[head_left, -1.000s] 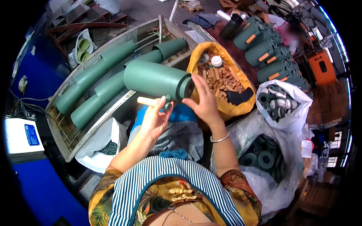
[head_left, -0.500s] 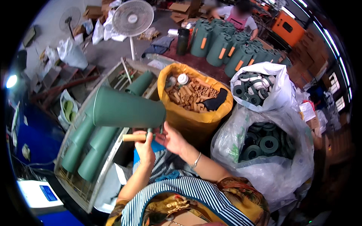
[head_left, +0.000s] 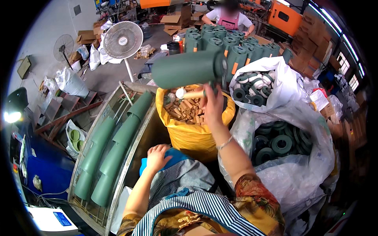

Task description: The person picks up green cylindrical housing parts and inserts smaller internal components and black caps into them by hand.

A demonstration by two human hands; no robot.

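Jugs [head_left: 238,56] beyond already bore tan handles [head_left: 235,68]; I saw the right hand [head_left: 213,105] gripping another green jug [head_left: 185,69] by its handle [head_left: 192,94], left hand [head_left: 158,158] released, shells [head_left: 114,158] handleless.

Glare from lamp [head_left: 13,117] and ceiling tubes [head_left: 327,18], black corners, motion-blurred green cylinder [head_left: 185,70]
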